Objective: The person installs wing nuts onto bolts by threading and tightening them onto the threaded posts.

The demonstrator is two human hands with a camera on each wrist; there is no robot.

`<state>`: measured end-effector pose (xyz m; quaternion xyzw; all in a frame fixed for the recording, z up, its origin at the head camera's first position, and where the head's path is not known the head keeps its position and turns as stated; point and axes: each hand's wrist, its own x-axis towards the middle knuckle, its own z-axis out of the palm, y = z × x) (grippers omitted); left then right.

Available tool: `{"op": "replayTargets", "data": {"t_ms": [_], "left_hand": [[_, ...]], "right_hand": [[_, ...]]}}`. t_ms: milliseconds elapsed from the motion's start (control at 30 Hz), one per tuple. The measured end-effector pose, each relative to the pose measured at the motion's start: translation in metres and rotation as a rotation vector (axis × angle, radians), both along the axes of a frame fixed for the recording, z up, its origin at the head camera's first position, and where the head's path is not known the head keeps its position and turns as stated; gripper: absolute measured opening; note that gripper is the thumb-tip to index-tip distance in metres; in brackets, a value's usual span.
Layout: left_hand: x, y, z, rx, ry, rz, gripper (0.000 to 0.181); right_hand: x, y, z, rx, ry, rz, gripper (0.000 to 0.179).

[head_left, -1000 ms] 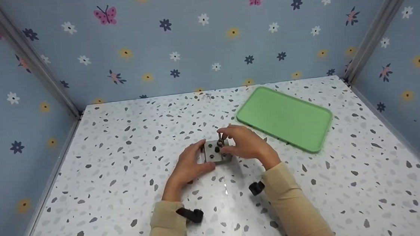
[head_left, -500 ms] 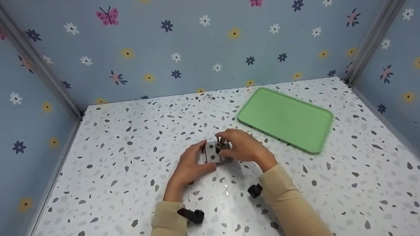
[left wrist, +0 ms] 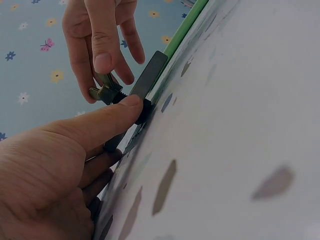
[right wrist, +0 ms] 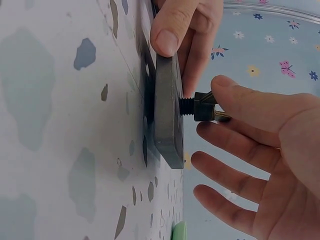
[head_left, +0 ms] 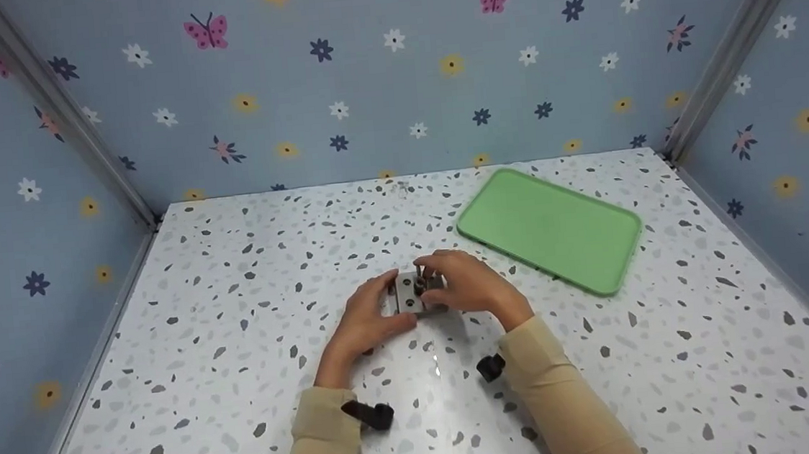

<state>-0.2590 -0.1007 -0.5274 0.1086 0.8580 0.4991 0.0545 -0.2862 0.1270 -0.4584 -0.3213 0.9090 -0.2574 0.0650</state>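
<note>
A flat grey metal block (head_left: pixel 408 295) with holes in its top sits near the middle of the table. My left hand (head_left: pixel 365 322) grips it from the left, fingers at the far edge and thumb at the near one. From the block's face (right wrist: pixel 170 110) a black threaded stud (right wrist: pixel 186 106) sticks out, seen in the right wrist view. On the stud's end is a wing nut (right wrist: pixel 204 106), part of the thread showing below it. My right hand (head_left: pixel 472 281) pinches the wing nut between thumb and forefinger, its other fingers spread loosely.
A green tray (head_left: pixel 553 230) lies at the back right of the speckled white table (head_left: pixel 269 252). Flower-patterned panels (head_left: pixel 364 78) stand behind and at both sides. Dark camera mounts (head_left: pixel 376 415) project from the sleeves.
The right hand has brought the wing nut left and down onto the stud, which stood apart from it a second ago. The left hand keeps its hold on the block.
</note>
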Motion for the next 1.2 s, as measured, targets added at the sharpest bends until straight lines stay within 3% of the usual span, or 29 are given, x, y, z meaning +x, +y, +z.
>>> {"op": "replayTargets", "data": {"t_ms": [733, 1200], "left_hand": [[0.0003, -0.0011, 0.0009, 0.002, -0.027, 0.01, 0.095], [-0.0003, -0.0025, -0.0003, -0.017, 0.018, -0.004, 0.093]], "right_hand": [[0.0025, -0.0067, 0.0019, 0.047, -0.048, -0.073, 0.065], [0.0008, -0.005, -0.0012, 0.016, -0.058, -0.108, 0.061]]}}
